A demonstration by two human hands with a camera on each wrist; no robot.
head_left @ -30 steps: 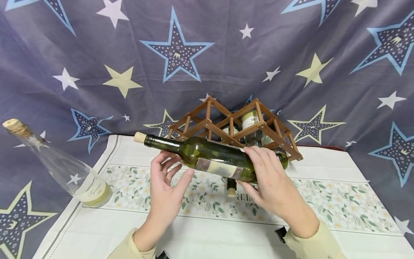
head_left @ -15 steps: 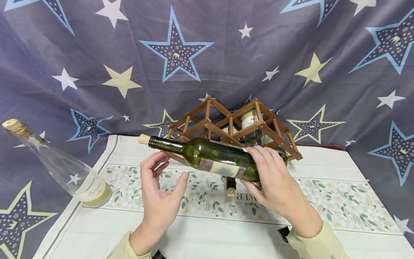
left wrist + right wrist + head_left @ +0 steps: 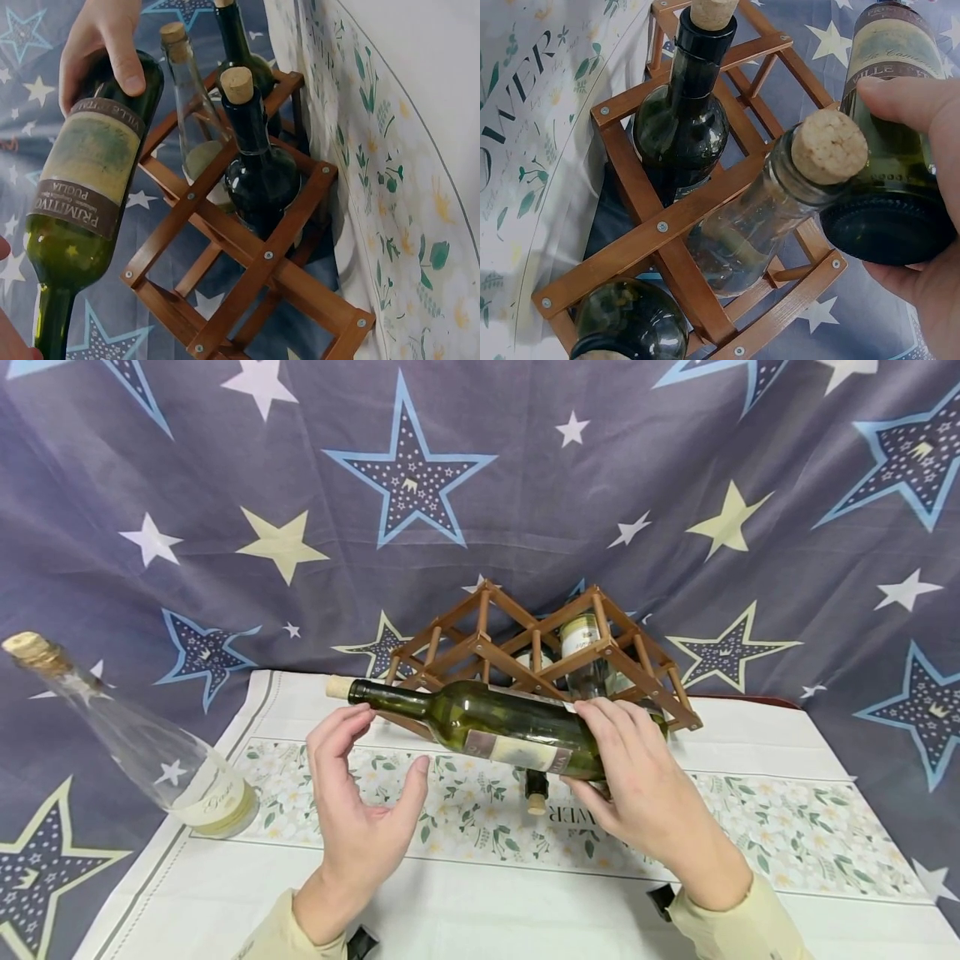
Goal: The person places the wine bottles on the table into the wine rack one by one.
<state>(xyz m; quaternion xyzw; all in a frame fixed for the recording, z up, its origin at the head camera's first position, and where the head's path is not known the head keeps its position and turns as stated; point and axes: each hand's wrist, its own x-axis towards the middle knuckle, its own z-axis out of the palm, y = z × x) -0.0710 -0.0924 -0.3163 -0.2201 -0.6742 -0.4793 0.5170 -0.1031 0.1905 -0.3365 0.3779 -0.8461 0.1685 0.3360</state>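
A green wine bottle (image 3: 517,718) with a cork and a dark-and-cream label lies nearly level in the air, its neck pointing left. My right hand (image 3: 648,785) grips it near the base, fingers over the top and thumb below. Beneath the neck is my left hand (image 3: 363,822), fingers bent and thumb spread wide; its fingertips are at the neck, and contact is unclear. Just behind stands a brown wooden wine rack (image 3: 268,255). It holds a dark corked bottle (image 3: 681,131), a clear corked bottle (image 3: 739,236) and another green bottle (image 3: 634,319).
A tall clear bottle (image 3: 172,752) with a cork stands at the left of the table. The white tablecloth (image 3: 510,910) carries a floral band with printed letters. A star-patterned curtain (image 3: 525,502) hangs close behind the rack.
My left hand has drawn left and its thumb has moved away from the bottle. The green bottle has shifted slightly right with my right hand, which keeps its grip.
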